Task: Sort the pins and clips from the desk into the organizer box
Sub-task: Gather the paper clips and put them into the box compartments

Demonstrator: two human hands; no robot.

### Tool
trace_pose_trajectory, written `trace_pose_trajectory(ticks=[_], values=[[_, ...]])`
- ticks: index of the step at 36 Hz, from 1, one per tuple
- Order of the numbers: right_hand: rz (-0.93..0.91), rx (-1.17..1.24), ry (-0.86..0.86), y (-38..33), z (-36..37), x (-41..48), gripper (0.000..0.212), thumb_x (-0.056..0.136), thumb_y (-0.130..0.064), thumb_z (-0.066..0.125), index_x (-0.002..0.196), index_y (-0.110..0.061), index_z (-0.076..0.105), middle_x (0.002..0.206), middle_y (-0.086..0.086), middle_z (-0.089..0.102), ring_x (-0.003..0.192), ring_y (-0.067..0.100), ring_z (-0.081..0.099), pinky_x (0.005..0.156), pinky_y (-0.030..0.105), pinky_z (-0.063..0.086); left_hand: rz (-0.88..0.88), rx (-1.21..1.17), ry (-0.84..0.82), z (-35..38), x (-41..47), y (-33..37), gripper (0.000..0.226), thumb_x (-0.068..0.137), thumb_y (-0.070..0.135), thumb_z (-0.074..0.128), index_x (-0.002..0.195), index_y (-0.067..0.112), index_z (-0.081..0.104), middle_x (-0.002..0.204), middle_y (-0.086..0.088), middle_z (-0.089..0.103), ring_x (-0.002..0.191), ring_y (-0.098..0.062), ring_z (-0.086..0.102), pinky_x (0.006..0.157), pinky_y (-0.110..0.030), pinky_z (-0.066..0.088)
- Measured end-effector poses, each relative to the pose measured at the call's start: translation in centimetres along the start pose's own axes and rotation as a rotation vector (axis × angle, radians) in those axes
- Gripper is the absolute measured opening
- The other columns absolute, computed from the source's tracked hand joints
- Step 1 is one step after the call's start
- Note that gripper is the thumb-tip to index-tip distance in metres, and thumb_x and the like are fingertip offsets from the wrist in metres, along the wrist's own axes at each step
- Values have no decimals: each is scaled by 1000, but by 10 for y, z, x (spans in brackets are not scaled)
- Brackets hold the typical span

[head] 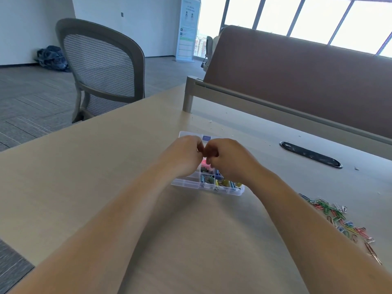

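Both hands are up over the middle of the desk (106, 177). The left hand (186, 154) has its fingers curled in tight. The right hand (224, 158) has its fingers curled in too. The two hands meet, knuckles close, with the fingertips touching or almost touching. They may be pinching something tiny between them, but it is hidden, so I cannot tell if either hand holds anything.

The organizer box (186, 183) lies right under the hands. It is one clear plastic box with little rooms inside, and the hands cover most of it. Its near left corner and its far edge stick out. In the near rooms there are binder clips (209, 180), green, blue and yellow ones, too mixed up to count. A little pink thing (204, 161) shows just below the place where the hands meet, but it is too blurry to name.

The paper clips (337, 217) lie in one loose pile on the desk, well off to the right of the right arm, far from the box. There are many colours and too many to count.

There is one gray chair (101, 66) past the left end of the desk. One dark oval cable slot (310, 154) sits in the desk to the right of the box. One brown divider panel (297, 77) stands along the far edge.
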State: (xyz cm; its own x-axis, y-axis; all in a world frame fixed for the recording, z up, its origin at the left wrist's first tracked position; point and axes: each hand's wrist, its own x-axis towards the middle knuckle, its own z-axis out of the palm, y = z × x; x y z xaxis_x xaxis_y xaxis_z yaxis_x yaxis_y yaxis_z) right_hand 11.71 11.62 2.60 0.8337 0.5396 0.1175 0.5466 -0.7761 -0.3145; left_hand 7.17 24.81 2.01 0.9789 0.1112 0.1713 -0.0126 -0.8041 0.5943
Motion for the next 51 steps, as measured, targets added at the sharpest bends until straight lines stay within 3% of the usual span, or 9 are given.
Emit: trace_pose_trajectory(ticks=[5, 16, 22, 28, 32, 38, 41, 46, 51], values=[[14, 14, 52, 7, -10, -13, 22, 89, -6, 53, 96, -21, 69, 99, -12, 66, 81, 13, 59, 70, 26, 49, -14, -16, -34, 6, -4, 12, 23, 89, 6, 44, 98, 12, 64, 80, -1, 57, 72, -15, 52, 55, -21, 36], [166, 87, 87, 63, -53, -99, 18, 91, -16, 52, 99, -22, 67, 94, -6, 65, 87, 15, 62, 77, 30, 49, 88, -46, -83, 30, -30, 82, 13, 88, 19, 48, 89, 25, 59, 88, 7, 63, 84, -16, 59, 68, -29, 45], [276, 71, 137, 105, -70, -150, 17, 91, -18, 54, 99, -21, 68, 97, -7, 64, 91, 14, 59, 79, 28, 47, 197, -52, -187, 70, -52, 135, 15, 90, 24, 50, 101, 22, 60, 107, 0, 63, 93, -17, 56, 77, -31, 47], [412, 56, 136, 147, -74, -192, 24, 93, -30, 53, 111, -22, 68, 118, -3, 65, 103, 15, 58, 86, 29, 45, 252, 39, -215, 119, -57, 159, 44, 94, 34, 53, 134, 15, 50, 140, -5, 47, 125, -22, 47, 100, -31, 38], [510, 102, 178, 171, -65, -206, 35, 90, -43, 56, 120, -26, 64, 127, -3, 62, 110, 18, 58, 87, 31, 47, 267, 235, -185, 144, -50, 152, 61, 92, 52, 46, 142, 17, 42, 154, -9, 31, 144, -24, 23, 118, -44, 20], [536, 103, 142, 191, -48, -207, 69, 89, -60, 52, 145, -22, 42, 155, 1, 34, 143, 22, 30, 117, 42, 26, 197, 319, -238, 163, -45, 146, 74, 92, 66, 28, 151, 22, 23, 160, -6, 13, 148, -23, 7, 120, -48, 6], [530, 93, 114, 196, -38, -200, 75, 90, -63, 48, 149, -19, 36, 158, 5, 29, 146, 23, 24, 118, 38, 22, 224, 308, -249, 170, -42, 148, 76, 93, 65, 27, 152, 17, 21, 160, -9, 14, 148, -23, 9, 121, -41, 9], [507, 217, 190, 197, -34, -192, 51, 96, -46, 49, 141, -22, 45, 142, -1, 51, 125, 19, 50, 102, 34, 41, 275, 252, -262, 180, -37, 156, 67, 98, 53, 30, 150, 11, 25, 158, -9, 20, 147, -20, 15, 120, -36, 12], [477, 369, 278, 202, -42, -186, 36, 96, -29, 54, 131, -22, 53, 127, -5, 62, 110, 11, 57, 94, 26, 44, 342, 65, -280, 183, -30, 166, 34, 97, 29, 45, 128, 15, 53, 131, -5, 56, 123, -22, 51, 103, -31, 38]])
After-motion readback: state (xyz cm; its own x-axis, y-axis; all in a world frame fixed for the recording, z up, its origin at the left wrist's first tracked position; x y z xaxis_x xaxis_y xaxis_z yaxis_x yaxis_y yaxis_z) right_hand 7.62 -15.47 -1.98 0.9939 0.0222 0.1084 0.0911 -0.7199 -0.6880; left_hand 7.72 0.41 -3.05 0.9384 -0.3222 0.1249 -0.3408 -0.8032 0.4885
